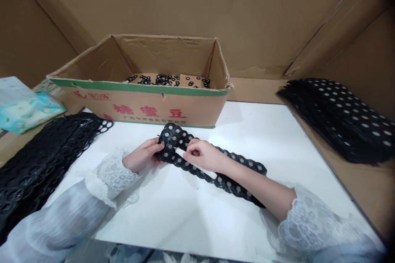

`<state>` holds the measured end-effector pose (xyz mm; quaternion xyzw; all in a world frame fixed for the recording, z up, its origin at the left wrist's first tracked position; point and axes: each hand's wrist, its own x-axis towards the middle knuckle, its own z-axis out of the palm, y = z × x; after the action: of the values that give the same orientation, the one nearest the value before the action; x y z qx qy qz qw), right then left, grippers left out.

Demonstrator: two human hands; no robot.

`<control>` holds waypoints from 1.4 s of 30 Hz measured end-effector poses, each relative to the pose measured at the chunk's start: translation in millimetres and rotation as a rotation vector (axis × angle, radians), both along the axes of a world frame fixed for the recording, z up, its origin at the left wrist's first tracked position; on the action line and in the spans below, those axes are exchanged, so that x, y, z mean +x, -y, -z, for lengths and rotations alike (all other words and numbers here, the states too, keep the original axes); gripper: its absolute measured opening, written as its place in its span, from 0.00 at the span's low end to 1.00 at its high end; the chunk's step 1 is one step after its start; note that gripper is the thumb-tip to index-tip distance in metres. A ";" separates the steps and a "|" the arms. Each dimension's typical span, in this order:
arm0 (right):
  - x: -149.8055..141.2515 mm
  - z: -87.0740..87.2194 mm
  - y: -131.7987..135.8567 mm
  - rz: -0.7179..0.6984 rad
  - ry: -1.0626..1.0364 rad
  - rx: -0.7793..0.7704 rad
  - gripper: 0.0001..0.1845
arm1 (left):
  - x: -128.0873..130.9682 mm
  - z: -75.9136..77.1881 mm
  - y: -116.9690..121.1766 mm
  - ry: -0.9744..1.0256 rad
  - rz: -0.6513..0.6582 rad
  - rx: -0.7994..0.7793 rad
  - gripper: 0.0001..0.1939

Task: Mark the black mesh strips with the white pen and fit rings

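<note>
A long black strip of joined rings with pale round centres [236, 168] lies slantwise on the white board. My left hand [145, 153] grips its upper left end, the thumb on top and the other fingers underneath. In my right hand [202, 154] is a white pen-like tool [203, 170], pinched between thumb and fingers. Its thin dark tip rests at or just above the strip, close to my left thumb. Part of the strip is hidden behind my right hand and forearm.
Behind the strip stands an open cardboard box [142, 104] holding many small black rings [166, 79]. To the left lie stacked black ring sheets [46, 156] and a tissue pack [33, 109]. More dotted black sheets [345, 119] are piled right, beside the white board [148, 213].
</note>
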<state>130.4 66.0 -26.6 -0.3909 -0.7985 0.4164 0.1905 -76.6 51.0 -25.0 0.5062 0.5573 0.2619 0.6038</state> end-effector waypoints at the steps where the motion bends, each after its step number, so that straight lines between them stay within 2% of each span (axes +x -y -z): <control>1: -0.2 0.3 0.6 -0.007 -0.003 0.005 0.17 | 0.2 0.7 0.5 -0.004 -0.024 -0.002 0.07; 3: -0.9 1.4 1.5 -0.009 -0.005 0.021 0.16 | 1.1 1.6 2.0 -0.039 -0.028 0.022 0.08; 5: -1.9 3.0 2.4 0.003 -0.002 0.040 0.15 | 1.9 1.9 3.7 -0.138 0.035 0.111 0.11; 9: -4.8 4.4 4.8 0.037 0.021 0.073 0.15 | 3.5 1.8 8.6 -0.503 0.119 0.477 0.12; 12: -8.1 2.9 6.2 0.080 0.075 0.083 0.15 | 6.6 5.0 15.5 -0.771 0.159 0.643 0.09; 14: -10.8 1.8 7.0 0.118 0.137 0.089 0.16 | 9.3 9.5 21.7 -0.939 0.244 0.782 0.07; 16: -13.5 1.6 8.1 0.148 0.190 0.097 0.16 | 12.3 14.9 28.2 -1.077 0.335 0.975 0.10; 19: -17.2 3.4 10.6 0.176 0.210 0.148 0.15 | 17.2 20.8 36.5 -1.154 0.361 1.209 0.14; 21: -19.2 4.7 11.9 0.187 0.204 0.184 0.14 | 20.0 21.1 39.7 -1.159 0.324 1.274 0.14; 23: -20.4 5.1 11.5 0.192 0.185 0.180 0.14 | 21.1 17.8 39.9 -1.123 0.318 1.235 0.12; 24: -20.5 4.8 10.4 0.191 0.171 0.160 0.15 | 20.7 15.1 38.7 -1.089 0.307 1.166 0.10; 26: -18.9 3.6 6.1 0.178 0.129 0.093 0.17 | 18.0 8.9 33.6 -0.996 0.222 0.965 0.07; 28: -14.4 2.4 0.2 0.137 0.079 0.014 0.19 | 13.0 4.3 25.5 -0.887 0.092 0.766 0.07; 30: -7.8 1.6 -5.5 0.074 0.013 -0.056 0.19 | 6.7 2.9 16.1 -0.759 0.024 0.625 0.08; 32: -1.3 1.2 -9.3 0.048 -0.069 -0.115 0.18 | 0.4 4.0 7.2 -0.601 0.030 0.524 0.10; 37: 3.3 1.2 -10.0 0.111 -0.249 -0.221 0.15 | -11.9 4.2 -5.5 -0.169 0.137 0.235 0.15; 40: 0.8 3.3 -9.2 0.146 -0.307 -0.337 0.12 | -18.5 1.8 -8.6 0.015 0.237 0.110 0.17; 42: 0.0 5.4 -9.5 0.162 -0.341 -0.410 0.09 | -21.9 1.7 -9.9 0.112 0.232 0.029 0.18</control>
<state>130.3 75.5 -32.0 -0.4082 -0.6202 0.6123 0.2716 -98.5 60.8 -26.7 0.5607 0.4565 0.2261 0.6528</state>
